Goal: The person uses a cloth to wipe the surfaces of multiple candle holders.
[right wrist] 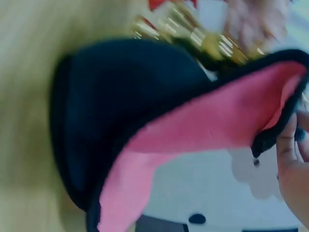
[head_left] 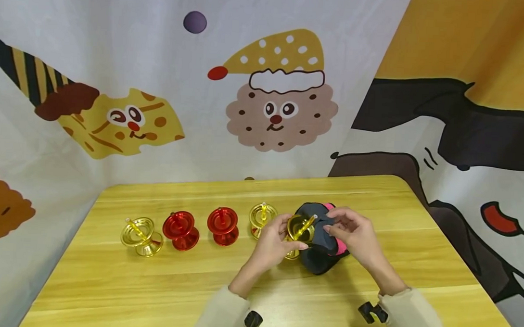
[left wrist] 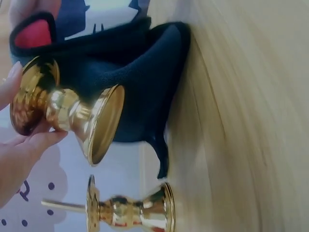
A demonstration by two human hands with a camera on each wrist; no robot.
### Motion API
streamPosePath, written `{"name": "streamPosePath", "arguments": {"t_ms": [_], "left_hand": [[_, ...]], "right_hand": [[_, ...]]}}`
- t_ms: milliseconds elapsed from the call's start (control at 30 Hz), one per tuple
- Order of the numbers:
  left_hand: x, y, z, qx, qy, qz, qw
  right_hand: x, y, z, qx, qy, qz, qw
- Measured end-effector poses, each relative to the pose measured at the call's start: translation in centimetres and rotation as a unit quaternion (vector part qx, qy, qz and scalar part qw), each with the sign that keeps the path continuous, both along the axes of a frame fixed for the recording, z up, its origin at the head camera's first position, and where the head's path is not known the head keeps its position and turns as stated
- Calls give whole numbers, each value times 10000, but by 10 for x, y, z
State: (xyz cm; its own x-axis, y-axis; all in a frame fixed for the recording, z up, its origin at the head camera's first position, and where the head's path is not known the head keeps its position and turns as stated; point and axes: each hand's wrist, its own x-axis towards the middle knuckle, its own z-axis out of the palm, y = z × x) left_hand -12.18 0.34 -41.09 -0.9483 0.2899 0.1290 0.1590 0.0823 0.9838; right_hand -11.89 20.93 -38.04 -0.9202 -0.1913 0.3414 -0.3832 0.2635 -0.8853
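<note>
My left hand (head_left: 268,244) grips a shiny gold candle holder (left wrist: 63,108) by its cup, fingers and thumb around it. A yellow stick (head_left: 306,225) stands up in that cup. Tilted, the holder is beside a dark soft fabric pouch (head_left: 318,262) with a black edge and pink lining (right wrist: 207,121). With thumb and fingers, my right hand (head_left: 359,236) pinches the pouch's edge, and the pouch gapes in the right wrist view. Just left of my left hand, another gold holder (left wrist: 126,212) stands on the table, partly behind the hand in the head view.
Further left on the wooden table (head_left: 153,289) stand two red holders, one (head_left: 226,235) nearer and one (head_left: 185,240) beyond it, then a gold holder (head_left: 148,246) at the row's end. A cartoon-printed curtain (head_left: 203,118) hangs behind the table's back edge.
</note>
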Motion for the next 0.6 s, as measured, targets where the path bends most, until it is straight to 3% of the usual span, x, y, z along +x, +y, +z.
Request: {"name": "streamPosePath", "arguments": {"t_ms": [167, 300, 467, 600], "left_hand": [[2, 2, -1, 183, -41, 95, 9998], [2, 1, -4, 339, -56, 112, 9993], [3, 1, -6, 397, -92, -43, 9992], [3, -1, -7, 330, -84, -303, 9990]], "right_hand": [[7, -13, -16, 833, 688, 78, 9941], [13, -17, -21, 1219, 569, -58, 9909], [18, -23, -23, 1131, 365, -283, 9925], [16, -25, -22, 1159, 450, -376, 9915]]}}
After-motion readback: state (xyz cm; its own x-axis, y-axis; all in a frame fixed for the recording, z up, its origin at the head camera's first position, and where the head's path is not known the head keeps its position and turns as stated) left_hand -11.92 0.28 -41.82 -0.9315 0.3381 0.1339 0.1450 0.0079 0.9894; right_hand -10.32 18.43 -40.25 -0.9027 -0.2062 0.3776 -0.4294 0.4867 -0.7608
